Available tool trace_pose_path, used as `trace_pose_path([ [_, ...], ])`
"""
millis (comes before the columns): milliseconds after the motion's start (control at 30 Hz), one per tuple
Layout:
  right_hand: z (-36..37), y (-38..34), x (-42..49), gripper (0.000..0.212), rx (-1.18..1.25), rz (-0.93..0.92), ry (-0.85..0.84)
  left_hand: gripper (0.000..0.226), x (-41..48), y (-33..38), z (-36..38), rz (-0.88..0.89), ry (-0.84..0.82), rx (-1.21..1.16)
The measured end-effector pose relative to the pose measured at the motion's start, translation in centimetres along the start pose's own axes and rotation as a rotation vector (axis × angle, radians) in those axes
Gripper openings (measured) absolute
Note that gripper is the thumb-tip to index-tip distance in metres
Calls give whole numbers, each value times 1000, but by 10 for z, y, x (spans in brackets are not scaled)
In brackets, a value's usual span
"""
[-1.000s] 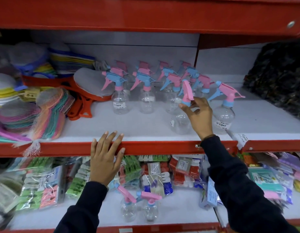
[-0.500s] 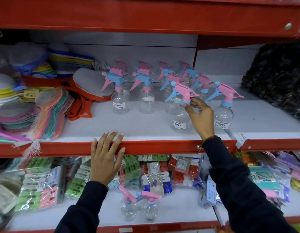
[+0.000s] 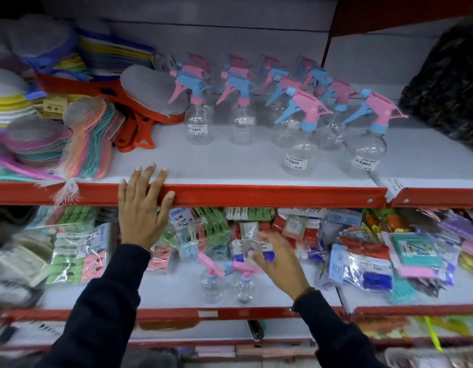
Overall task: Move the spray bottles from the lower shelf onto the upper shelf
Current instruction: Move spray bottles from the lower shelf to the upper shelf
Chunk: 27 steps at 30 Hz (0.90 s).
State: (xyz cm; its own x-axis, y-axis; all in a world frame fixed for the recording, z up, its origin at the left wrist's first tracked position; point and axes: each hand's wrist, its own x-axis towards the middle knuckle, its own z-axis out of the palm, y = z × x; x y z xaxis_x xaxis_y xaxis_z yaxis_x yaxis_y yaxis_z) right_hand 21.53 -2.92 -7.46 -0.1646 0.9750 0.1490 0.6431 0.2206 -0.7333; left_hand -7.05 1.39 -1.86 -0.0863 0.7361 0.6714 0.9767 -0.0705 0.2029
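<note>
reaching down with our right hand (image 3: 279,264), we come near the two spray bottles (image 3: 227,281) that stand upright side by side on the lower shelf (image 3: 177,290), in front of the packets of clips (image 3: 211,229). this hand is blurred, but its fingers look spread and loosely curled, and it holds nothing; the fingertips are just beside the pink trigger of the right bottle, and we cannot tell if they touch it. we judge it is opened this way to close around the neck under the trigger, which is the easy part to take. our left hand (image 3: 141,208) lies flat, fingers open, over the red front edge of the upper shelf (image 3: 256,195), probably to steady us while we bend. it grips no bottle. on the upper shelf many bottles (image 3: 296,123) already stand in rows, triggers turned to the left, so two seem left to move.
</note>
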Motion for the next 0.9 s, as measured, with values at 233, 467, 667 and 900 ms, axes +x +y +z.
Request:
trace_pose_path([
  [233,44,28,2,45,-245,70,-349,46,-1,0,1,3,4,-7],
  [467,18,22,4,34,-157,97,-254,46,-1,0,1,8,20,-19],
  [667,-55,-36,2,29,-10,46,-1,46,-1,0,1,5,2,-31],
  [900,-126,-134,35,36,210,-200,390,49,1,-2,-1,16,-14,-41],
])
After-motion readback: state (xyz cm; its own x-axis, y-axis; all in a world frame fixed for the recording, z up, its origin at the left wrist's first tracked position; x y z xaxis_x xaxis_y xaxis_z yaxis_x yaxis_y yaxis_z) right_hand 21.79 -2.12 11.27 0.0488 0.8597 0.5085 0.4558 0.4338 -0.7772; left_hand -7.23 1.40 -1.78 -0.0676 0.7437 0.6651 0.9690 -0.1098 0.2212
